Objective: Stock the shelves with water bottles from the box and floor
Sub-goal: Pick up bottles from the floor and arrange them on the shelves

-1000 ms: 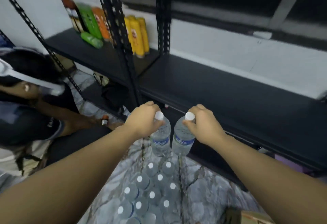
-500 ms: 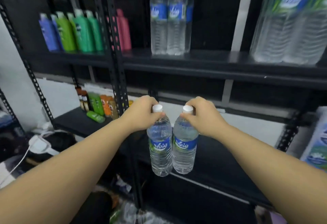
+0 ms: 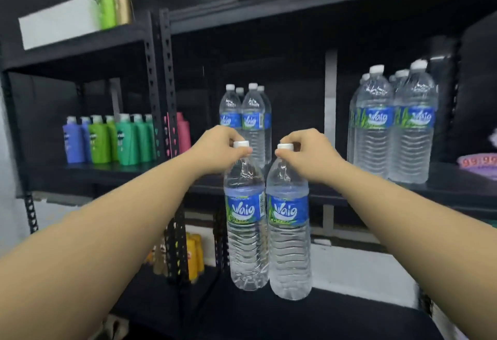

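Head view: left hand (image 3: 217, 148) grip clamped on neck of left water bottle (image 3: 246, 221); right hand (image 3: 309, 151) grip clamped on neck of right water bottle (image 3: 289, 226). Both upright, side by side, touching, suspended before middle shelf (image 3: 336, 191). Stocked bottles (image 3: 250, 122) behind; further bottles (image 3: 392, 127) to right.

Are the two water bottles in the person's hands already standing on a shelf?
No: the left hand and right hand hold both water bottles by the necks, hanging in the air before the shelf.
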Available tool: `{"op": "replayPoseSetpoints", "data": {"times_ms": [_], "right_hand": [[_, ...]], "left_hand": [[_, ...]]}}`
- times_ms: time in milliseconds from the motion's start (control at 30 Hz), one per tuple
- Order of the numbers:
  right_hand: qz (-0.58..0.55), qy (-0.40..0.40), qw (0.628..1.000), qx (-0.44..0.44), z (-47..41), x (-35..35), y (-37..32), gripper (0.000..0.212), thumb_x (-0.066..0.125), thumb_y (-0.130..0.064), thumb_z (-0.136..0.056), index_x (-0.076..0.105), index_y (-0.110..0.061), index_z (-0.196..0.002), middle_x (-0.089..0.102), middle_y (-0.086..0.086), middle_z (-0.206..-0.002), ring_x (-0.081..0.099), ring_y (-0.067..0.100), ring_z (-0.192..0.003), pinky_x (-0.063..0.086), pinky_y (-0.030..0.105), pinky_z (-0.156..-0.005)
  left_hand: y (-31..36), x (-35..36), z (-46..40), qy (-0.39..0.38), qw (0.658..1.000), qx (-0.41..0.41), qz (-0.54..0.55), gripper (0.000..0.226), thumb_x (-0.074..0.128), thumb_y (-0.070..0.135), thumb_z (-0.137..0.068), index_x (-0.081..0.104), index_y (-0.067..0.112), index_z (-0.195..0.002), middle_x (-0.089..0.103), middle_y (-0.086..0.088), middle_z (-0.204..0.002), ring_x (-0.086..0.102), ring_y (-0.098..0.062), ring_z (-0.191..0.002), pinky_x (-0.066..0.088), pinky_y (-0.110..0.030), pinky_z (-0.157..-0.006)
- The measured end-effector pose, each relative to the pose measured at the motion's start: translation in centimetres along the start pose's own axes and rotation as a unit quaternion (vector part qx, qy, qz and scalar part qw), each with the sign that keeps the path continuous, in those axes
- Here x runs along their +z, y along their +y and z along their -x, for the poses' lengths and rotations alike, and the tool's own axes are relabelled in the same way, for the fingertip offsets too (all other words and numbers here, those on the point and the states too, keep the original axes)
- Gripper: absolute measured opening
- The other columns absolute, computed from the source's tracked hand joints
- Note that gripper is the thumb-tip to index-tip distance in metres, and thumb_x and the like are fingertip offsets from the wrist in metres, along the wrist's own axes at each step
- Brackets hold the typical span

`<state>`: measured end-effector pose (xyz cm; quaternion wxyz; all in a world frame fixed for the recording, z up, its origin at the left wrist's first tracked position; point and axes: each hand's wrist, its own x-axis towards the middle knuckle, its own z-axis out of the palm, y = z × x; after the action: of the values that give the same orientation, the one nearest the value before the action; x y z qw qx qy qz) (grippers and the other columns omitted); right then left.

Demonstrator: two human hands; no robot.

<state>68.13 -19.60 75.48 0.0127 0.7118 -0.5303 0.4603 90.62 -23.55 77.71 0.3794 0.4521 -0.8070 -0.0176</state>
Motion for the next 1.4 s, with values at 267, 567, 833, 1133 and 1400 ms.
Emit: {"op": "replayPoseSetpoints", "data": {"times_ms": [267,567,833,1133,1400], "right_hand": [[-0.034,0.084,0.996,-0.025,-8.9,-4.3,-2.0,0.011,0.075,-0.031,-0.091,0.077,-0.02,-0.091,0.074,-0.003,-0.086,0.067,0.014,-0.076,0.05,0.028,-0.067],[-0.018,0.149,0.988,-0.048,-18.7,-6.0,-1.0,0.018,0.073,-0.03,-0.092,0.077,-0.017,-0.103,0.072,-0.002,-0.096,0.065,0.014,-0.089,0.043,0.019,-0.063],[-0.028,0.154,0.988,-0.02,-23.8,-3.8,4.4,0.013,0.072,-0.029,-0.092,0.073,-0.022,-0.102,0.07,-0.006,-0.098,0.066,0.01,-0.09,0.045,0.021,-0.067],[-0.068,0.171,0.983,-0.018,-24.3,-1.6,7.7,0.03,0.064,-0.042,-0.098,0.066,-0.027,-0.124,0.07,-0.01,-0.105,0.066,0.01,-0.097,0.049,0.024,-0.076],[-0.066,0.159,0.985,0.009,-18.7,1.6,8.8,0.072,0.056,-0.055,-0.1,0.03,-0.029,-0.162,0.045,-0.009,-0.159,0.047,0.013,-0.142,0.037,0.025,-0.108]], "left_hand": [[3.2,-5.5,-8.7,0.046,0.998,0.044,0.015,0.02,0.078,0.037,-0.089,0.078,0.017,-0.088,0.067,0.005,-0.075,0.059,-0.01,-0.07,0.046,-0.026,-0.065],[3.5,-6.3,-19.4,0.066,0.996,0.04,0.054,0.018,0.075,0.036,-0.089,0.079,0.018,-0.089,0.077,0.003,-0.09,0.073,-0.018,-0.088,0.06,-0.039,-0.079],[1.0,-1.6,-25.2,0.061,0.995,0.02,0.075,0.02,0.073,0.035,-0.093,0.078,0.018,-0.102,0.069,0.009,-0.081,0.062,-0.008,-0.072,0.047,-0.027,-0.064],[-1.3,3.7,-26.1,0.165,0.974,0.007,0.152,0.027,0.068,0.047,-0.095,0.071,0.028,-0.115,0.068,0.014,-0.088,0.063,-0.006,-0.082,0.052,-0.025,-0.078],[-3.9,10.0,-20.5,0.175,0.956,0.068,0.225,0.072,0.059,0.046,-0.1,0.025,0.032,-0.162,0.034,0.021,-0.155,0.031,0.01,-0.141,0.022,-0.007,-0.109]]}}
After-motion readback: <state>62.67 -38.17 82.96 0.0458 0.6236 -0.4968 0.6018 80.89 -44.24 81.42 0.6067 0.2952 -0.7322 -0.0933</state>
